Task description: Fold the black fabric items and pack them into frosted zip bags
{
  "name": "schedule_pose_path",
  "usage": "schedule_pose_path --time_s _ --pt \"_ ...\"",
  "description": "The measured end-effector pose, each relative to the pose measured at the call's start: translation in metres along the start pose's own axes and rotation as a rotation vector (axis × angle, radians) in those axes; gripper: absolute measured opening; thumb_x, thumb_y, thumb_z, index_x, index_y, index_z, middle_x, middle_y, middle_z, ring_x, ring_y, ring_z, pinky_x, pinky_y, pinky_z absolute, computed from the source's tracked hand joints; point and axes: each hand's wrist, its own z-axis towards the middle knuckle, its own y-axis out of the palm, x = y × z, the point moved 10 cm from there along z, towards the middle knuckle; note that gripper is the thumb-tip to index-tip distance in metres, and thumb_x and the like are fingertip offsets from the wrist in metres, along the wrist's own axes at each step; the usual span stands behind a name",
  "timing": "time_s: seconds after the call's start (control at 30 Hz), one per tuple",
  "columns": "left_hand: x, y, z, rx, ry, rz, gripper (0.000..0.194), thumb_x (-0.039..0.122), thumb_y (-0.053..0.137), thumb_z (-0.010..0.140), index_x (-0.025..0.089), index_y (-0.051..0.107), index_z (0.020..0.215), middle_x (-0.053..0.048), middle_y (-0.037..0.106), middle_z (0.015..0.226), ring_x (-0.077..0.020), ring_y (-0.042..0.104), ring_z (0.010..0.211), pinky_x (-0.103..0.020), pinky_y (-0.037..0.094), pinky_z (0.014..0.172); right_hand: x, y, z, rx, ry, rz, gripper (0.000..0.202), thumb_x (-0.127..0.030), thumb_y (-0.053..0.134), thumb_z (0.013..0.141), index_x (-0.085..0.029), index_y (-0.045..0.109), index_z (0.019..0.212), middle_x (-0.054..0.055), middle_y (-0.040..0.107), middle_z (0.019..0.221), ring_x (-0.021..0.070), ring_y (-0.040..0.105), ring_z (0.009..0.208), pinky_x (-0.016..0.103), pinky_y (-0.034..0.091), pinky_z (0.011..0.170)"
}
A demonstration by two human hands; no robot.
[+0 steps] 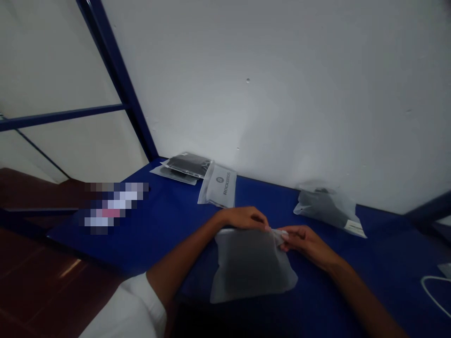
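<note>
A frosted plastic bag (pixel 252 267) with something dark inside lies on the blue table (pixel 169 220) in front of me. My left hand (pixel 246 218) pinches its top edge near the right corner. My right hand (pixel 305 241) is closed on that same corner, thumb and fingertips on the plastic, close to the left fingertips. Between the two hands the corner is bunched and raised a little. What the dark content is, I cannot make out through the plastic.
Behind the left hand lie a white pouch (pixel 221 185) printed ROCKBROS and a stack of dark packets (pixel 188 164). Another frosted bag (pixel 327 209) leans near the white wall (pixel 282 94) at right. A blurred-out item (pixel 116 206) is at left, a white cable (pixel 435 298) at far right.
</note>
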Motion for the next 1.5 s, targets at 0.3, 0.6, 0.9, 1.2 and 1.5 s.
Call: schedule_pose_path --time_s 0.3,0.6,0.9,1.2,1.5 --pt "0.000 0.033 -0.009 -0.292 -0.080 0.019 0.044 0.043 0.051 0.090 0.018 0.054 0.126 -0.004 0.062 0.109 -0.0189 0.057 0.102 -0.027 0.044 0.086 0.000 -0.023 0.000 0.169 0.058 -0.293 0.037 -0.049 0.076 0.065 -0.015 0.070 0.078 -0.001 0.060 0.053 0.0108 0.051 0.048 0.022 0.038 0.046" --pt "-0.012 0.034 0.011 -0.144 -0.079 -0.162 0.042 0.058 0.059 0.080 0.016 0.064 0.084 0.003 0.053 0.061 -0.0100 0.050 0.055 -0.021 0.042 0.052 -0.005 0.010 -0.001 -0.024 -0.007 -0.208 0.034 -0.048 0.072 0.071 -0.015 0.070 0.080 0.003 0.070 0.066 0.0144 0.062 0.059 0.027 0.048 0.060" --pt "0.007 0.037 0.014 -0.074 0.084 0.059 0.027 0.043 0.059 0.086 0.016 0.064 0.083 0.004 0.057 0.070 -0.0087 0.051 0.066 -0.019 0.037 0.062 -0.012 0.014 -0.002 0.021 -0.080 -0.326 0.031 -0.047 0.069 0.074 -0.016 0.066 0.070 0.001 0.065 0.064 0.0111 0.055 0.053 0.023 0.040 0.051" --pt "0.006 0.014 0.010 -0.005 0.060 -0.034 0.024 0.039 0.061 0.083 0.016 0.063 0.075 0.004 0.054 0.068 -0.0092 0.049 0.066 -0.020 0.036 0.063 -0.038 -0.023 -0.008 0.217 -0.205 -0.399 0.031 -0.047 0.066 0.076 -0.018 0.066 0.067 0.000 0.061 0.059 0.0131 0.052 0.053 0.026 0.041 0.054" --pt "-0.016 -0.052 -0.013 0.259 0.040 -0.178 0.024 0.035 0.062 0.080 0.015 0.057 0.069 0.004 0.048 0.060 -0.0075 0.042 0.055 -0.021 0.032 0.055 -0.043 -0.160 -0.076 1.089 -0.319 -0.448 0.031 -0.049 0.071 0.066 -0.020 0.069 0.075 0.003 0.065 0.066 0.0208 0.059 0.062 0.031 0.045 0.058"
